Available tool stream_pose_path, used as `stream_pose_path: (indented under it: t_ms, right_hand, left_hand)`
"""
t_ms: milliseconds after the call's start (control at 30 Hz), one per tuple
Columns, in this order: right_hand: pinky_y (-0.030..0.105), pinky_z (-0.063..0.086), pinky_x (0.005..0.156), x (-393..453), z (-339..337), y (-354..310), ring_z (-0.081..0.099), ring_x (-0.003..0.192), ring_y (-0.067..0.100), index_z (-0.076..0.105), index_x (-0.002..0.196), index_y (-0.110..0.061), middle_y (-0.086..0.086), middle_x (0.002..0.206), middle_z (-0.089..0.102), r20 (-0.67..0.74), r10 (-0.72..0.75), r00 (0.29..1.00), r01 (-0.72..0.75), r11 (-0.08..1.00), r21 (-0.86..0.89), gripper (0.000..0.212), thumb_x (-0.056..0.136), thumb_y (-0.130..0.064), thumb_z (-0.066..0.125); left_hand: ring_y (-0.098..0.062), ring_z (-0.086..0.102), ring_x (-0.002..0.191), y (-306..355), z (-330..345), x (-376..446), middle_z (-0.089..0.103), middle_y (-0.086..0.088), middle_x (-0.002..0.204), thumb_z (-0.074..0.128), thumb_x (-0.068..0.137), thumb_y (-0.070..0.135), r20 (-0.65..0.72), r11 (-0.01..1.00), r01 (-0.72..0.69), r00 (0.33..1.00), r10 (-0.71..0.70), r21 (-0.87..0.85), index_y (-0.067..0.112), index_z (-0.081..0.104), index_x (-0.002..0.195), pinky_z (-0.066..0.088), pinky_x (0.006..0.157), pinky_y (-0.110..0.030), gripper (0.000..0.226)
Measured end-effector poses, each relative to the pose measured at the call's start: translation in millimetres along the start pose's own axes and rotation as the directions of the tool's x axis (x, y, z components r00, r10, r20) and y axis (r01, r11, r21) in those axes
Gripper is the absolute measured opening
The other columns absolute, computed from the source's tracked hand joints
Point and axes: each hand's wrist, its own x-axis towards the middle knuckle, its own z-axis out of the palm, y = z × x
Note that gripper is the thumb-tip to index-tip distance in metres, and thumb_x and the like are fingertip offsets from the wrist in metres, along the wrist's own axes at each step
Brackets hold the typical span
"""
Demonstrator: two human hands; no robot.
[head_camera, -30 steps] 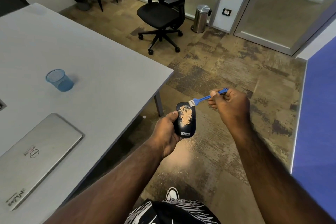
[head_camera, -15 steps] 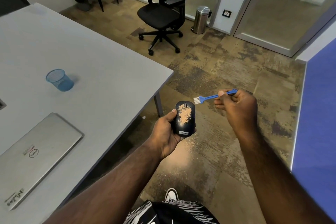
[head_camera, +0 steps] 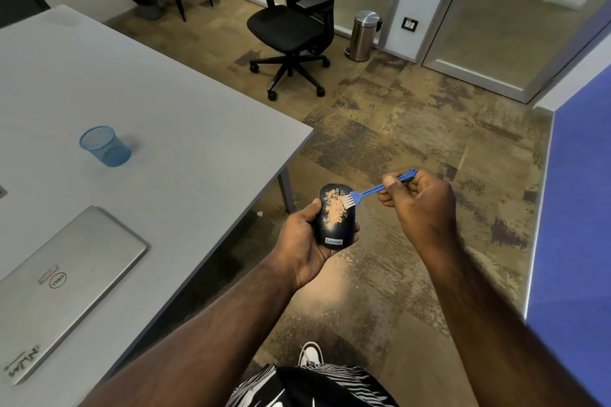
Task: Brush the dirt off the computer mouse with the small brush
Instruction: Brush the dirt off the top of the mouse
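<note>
Black dusty computer mouse point(head_camera: 336, 213) gripped in left hand point(head_camera: 305, 239) fingers; right hand point(head_camera: 421, 196) fingers pinch small blue plastic brush point(head_camera: 373, 190), bristles touching tan dirt point(head_camera: 334, 210).

The computer mouse point(head_camera: 336, 215) has a dark, smooth plastic shell with a soft sheen, dusted at its middle with a dry, tan powder point(head_camera: 334, 211). The small brush point(head_camera: 373, 190) is glossy blue plastic with pale bristles. At nine o'clock, the table point(head_camera: 165, 102) is matt grey and smooth; on it lie a brushed silver metal laptop point(head_camera: 62, 284) and a blue wire-mesh cup point(head_camera: 104, 146). At one o'clock stands a polished steel bin point(head_camera: 363, 35). The floor point(head_camera: 413, 129) looks rough and mottled brown.
</note>
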Motion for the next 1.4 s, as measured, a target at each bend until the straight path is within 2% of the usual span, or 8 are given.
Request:
stream_pose_path:
  t_ms: [200,333,600,767,933,1100,1267,1400]
  right_hand:
    - [0.045,0.063,0.071,11,10,3,0.074,0.070,0.014,0.061,0.080,-0.035,-0.006,0.071,0.071,-0.054,0.062,0.997,-0.063,0.998,-0.012,0.024,0.093,-0.015,0.067]
    - [0.034,0.063,0.064,12,6,2,0.074,0.067,0.005,0.062,0.081,-0.036,-0.009,0.072,0.072,-0.087,0.013,0.996,-0.012,1.000,0.011,0.022,0.092,-0.017,0.067]
    - [0.016,0.056,0.058,12,5,2,0.072,0.066,0.000,0.061,0.083,-0.036,-0.010,0.073,0.072,-0.105,-0.004,0.994,0.000,0.999,-0.034,0.021,0.093,-0.019,0.068]
    - [0.020,0.057,0.060,10,5,2,0.072,0.068,0.002,0.060,0.083,-0.036,-0.013,0.072,0.069,-0.079,0.000,0.997,-0.008,0.995,-0.098,0.022,0.093,-0.018,0.067]
    - [0.015,0.055,0.055,11,0,5,0.071,0.062,0.001,0.062,0.081,-0.035,-0.012,0.067,0.070,-0.077,-0.019,0.997,0.019,1.000,-0.003,0.025,0.092,-0.013,0.068]
    - [0.023,0.059,0.060,16,-1,9,0.071,0.063,0.001,0.065,0.089,-0.024,-0.008,0.072,0.071,-0.085,0.017,0.996,-0.019,0.999,-0.031,0.011,0.093,-0.014,0.067]
    - [0.020,0.059,0.058,16,-3,8,0.072,0.061,0.004,0.064,0.082,-0.030,-0.008,0.069,0.071,-0.025,-0.001,1.000,0.001,1.000,-0.006,0.022,0.092,-0.011,0.068]
    - [0.020,0.058,0.058,19,-5,7,0.072,0.062,0.006,0.064,0.082,-0.031,-0.008,0.066,0.071,-0.069,0.023,0.997,-0.021,0.999,0.024,0.022,0.093,-0.012,0.067]
  left_hand:
    - [-0.037,0.063,0.086,-1,2,-2,0.059,-0.027,0.117,0.031,0.103,0.032,-0.004,1.000,0.004,1.000,-0.004,0.003,-0.001,0.049,0.132,0.052,0.082,-0.046,0.047]
    - [-0.037,0.063,0.086,1,0,-3,0.059,-0.028,0.117,0.031,0.103,0.032,-0.002,1.000,0.001,1.000,-0.001,-0.001,0.001,0.050,0.129,0.054,0.080,-0.045,0.045]
    - [-0.038,0.064,0.085,0,-2,-1,0.064,-0.026,0.107,0.032,0.103,0.031,-0.012,1.000,-0.007,1.000,0.007,-0.005,0.002,0.055,0.120,0.055,0.079,-0.045,0.040]
    - [-0.038,0.065,0.085,0,-2,0,0.065,-0.025,0.107,0.033,0.103,0.031,-0.012,1.000,-0.007,1.000,0.006,-0.005,0.003,0.056,0.116,0.054,0.080,-0.046,0.039]
    - [-0.038,0.065,0.083,1,-3,0,0.069,-0.024,0.099,0.034,0.102,0.030,-0.019,1.000,-0.017,1.000,0.017,-0.009,0.004,0.059,0.109,0.054,0.080,-0.047,0.037]
    - [-0.037,0.065,0.081,1,-2,1,0.071,-0.022,0.091,0.033,0.103,0.030,-0.010,1.000,-0.021,1.000,0.021,-0.007,0.004,0.059,0.106,0.055,0.077,-0.046,0.036]
    - [-0.038,0.064,0.083,1,-1,1,0.067,-0.024,0.101,0.033,0.103,0.030,-0.005,1.000,-0.015,1.000,0.015,-0.017,0.003,0.059,0.107,0.053,0.079,-0.047,0.038]
    - [-0.038,0.065,0.083,1,-1,4,0.067,-0.025,0.101,0.033,0.103,0.031,-0.012,1.000,-0.017,1.000,0.017,-0.013,0.003,0.058,0.110,0.054,0.078,-0.047,0.038]
